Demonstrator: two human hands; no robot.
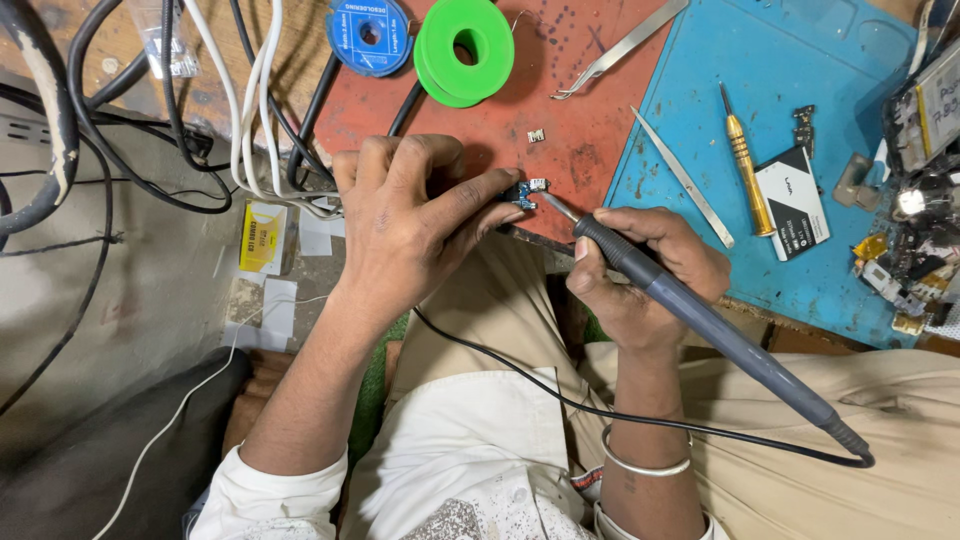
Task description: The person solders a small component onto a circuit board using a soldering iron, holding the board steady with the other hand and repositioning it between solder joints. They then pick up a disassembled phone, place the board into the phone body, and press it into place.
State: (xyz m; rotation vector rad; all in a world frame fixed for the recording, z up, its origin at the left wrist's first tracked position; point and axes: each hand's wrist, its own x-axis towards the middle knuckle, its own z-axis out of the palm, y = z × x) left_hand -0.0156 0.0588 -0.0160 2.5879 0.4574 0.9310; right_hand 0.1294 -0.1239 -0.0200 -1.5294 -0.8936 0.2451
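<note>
Thick black and white cables [250,100] trail across the left of the counter [560,150], beside a flat blue spool [369,35] and a bright green plastic spool [464,48] on a worn red mat. The person's left hand [405,225] is closed, its fingertips pinching a tiny blue circuit board [522,194] at the counter's near edge. The board is small, with a silvery metal connector on it; finer detail cannot be made out. The right hand [640,275] grips a dark grey soldering iron [700,320] like a pen, its metal tip touching the board, its black cord looping across the lap. Further right, on a blue work mat [790,80], lie steel tweezers [683,178], a gold-handled screwdriver [745,165] and a small black-and-white flat battery [792,202].
</note>
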